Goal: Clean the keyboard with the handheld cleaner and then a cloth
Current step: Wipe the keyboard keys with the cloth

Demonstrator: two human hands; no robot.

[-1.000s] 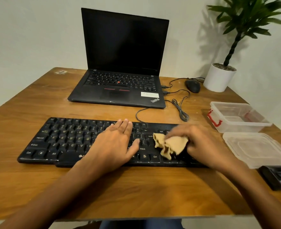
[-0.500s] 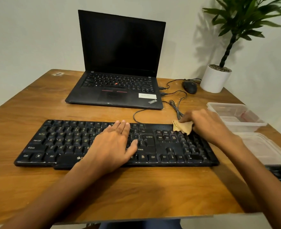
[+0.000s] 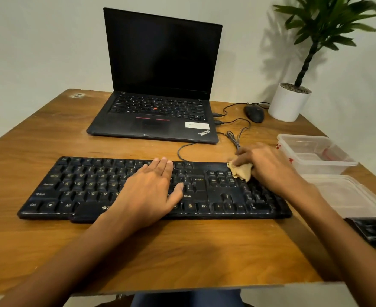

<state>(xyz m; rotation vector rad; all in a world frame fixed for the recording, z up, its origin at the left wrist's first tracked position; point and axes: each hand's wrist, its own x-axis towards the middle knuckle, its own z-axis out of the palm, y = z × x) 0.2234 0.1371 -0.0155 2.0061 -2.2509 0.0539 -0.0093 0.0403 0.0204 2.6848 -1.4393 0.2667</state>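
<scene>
Black full-size keyboard (image 3: 89, 187): flat, long side parallel to the near edge of the table (image 3: 182, 251), roughly mid-table, lettering worn in places. Small tan cloth (image 3: 241, 171): crumpled, on the keyboard's back right area by the navigation keys, pinched in my right hand (image 3: 264, 167).

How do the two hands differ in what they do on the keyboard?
The left hand lies flat with straight fingers on the middle keys; the right hand curls its fingers round the cloth. The left hand holds nothing; the right hand presses the cloth at the far edge. Both touch the keyboard.
</scene>
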